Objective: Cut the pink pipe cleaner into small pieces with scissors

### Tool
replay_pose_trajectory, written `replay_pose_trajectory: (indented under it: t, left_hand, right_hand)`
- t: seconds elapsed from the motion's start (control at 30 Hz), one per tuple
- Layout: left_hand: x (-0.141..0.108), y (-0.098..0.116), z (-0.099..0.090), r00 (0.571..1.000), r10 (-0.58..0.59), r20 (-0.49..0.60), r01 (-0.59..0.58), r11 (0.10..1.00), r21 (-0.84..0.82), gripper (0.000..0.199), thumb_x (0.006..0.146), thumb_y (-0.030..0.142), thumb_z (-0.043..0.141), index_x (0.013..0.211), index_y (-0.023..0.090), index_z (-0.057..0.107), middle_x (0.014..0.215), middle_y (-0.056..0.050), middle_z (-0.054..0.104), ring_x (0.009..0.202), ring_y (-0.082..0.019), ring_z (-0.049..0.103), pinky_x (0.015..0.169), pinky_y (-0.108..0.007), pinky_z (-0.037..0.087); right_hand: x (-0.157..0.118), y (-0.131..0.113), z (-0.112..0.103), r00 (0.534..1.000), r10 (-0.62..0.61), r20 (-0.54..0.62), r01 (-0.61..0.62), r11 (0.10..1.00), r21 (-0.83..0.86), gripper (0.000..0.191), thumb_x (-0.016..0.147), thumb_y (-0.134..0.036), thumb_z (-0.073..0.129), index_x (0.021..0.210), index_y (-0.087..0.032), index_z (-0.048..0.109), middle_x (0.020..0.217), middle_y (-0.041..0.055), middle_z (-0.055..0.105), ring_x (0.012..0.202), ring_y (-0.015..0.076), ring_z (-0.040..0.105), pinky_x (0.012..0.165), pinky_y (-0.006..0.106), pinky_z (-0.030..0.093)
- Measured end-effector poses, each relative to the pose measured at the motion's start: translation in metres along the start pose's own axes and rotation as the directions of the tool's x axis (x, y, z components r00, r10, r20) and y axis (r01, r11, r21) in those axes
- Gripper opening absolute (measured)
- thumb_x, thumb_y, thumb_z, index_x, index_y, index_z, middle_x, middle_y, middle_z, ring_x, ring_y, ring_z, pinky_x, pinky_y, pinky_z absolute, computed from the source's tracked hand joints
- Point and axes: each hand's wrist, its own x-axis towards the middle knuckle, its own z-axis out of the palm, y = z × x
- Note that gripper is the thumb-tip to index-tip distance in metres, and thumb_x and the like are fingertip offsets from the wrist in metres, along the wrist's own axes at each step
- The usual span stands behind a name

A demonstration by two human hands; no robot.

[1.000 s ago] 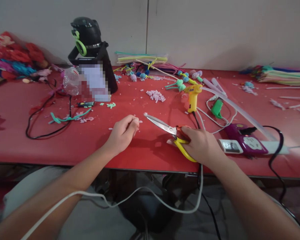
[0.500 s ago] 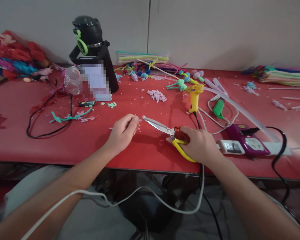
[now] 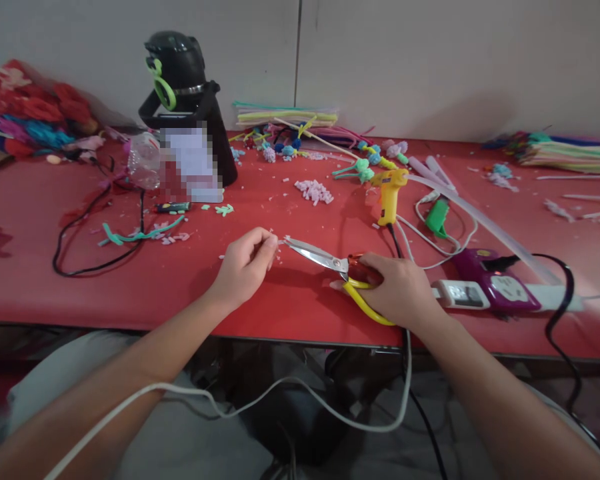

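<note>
My right hand (image 3: pixel 403 287) is wrapped around the yellow and red handles of a pair of scissors (image 3: pixel 325 257). The blades look nearly closed and point left, toward my other hand. My left hand (image 3: pixel 247 263) is closed in a pinch just left of the blade tips. A short pale pink piece of pipe cleaner (image 3: pixel 281 241) sticks out from its fingertips, close to the tips of the blades. Beyond the hands lies a pile of cut pale pink pieces (image 3: pixel 313 192) on the red table (image 3: pixel 290 307).
A yellow glue gun (image 3: pixel 389 200) with a clear glue stick stands right of the pile. A purple power strip (image 3: pixel 505 287) lies behind my right hand. A black bottle (image 3: pixel 180 73) stands at back left, and pipe-cleaner bundles (image 3: pixel 287 117) lie along the wall. A white cable (image 3: pixel 275 383) crosses my lap.
The scissors' tips have moved very slightly down and left near the pale pink piece. My left hand has stayed almost still, pinched as before.
</note>
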Motion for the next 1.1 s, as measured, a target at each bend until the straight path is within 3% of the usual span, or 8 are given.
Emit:
replay_pose_trajectory:
  t: [0.6,1.1]
  left_hand:
    - [0.0002,0.0012,-0.0003,1.0,0.013,0.007,-0.013,1.0,0.025,0.033,0.099,0.036,0.049,0.071,0.019,0.046,0.06,0.003,0.046,0.052,-0.008,0.04,0.049,-0.024,0.032]
    - [0.001,0.0017,0.0,1.0,0.009,0.018,-0.009,1.0,-0.001,0.033,0.1,0.034,0.048,0.07,0.019,0.045,0.059,0.003,0.046,0.052,-0.008,0.041,0.048,-0.024,0.031]
  right_hand:
    - [-0.0007,0.0026,0.0053,0.998,-0.043,-0.056,0.043,0.999,-0.011,0.068,0.072,-0.089,0.043,0.062,-0.022,0.05,0.054,0.003,0.057,0.05,0.0155,0.051,0.051,0.026,0.025]
    - [-0.0014,0.0049,0.0079,0.99,-0.095,-0.102,0.093,0.995,-0.027,0.066,0.075,-0.085,0.048,0.063,-0.021,0.057,0.055,0.0033,0.059,0.05,0.0156,0.054,0.05,0.026,0.025]
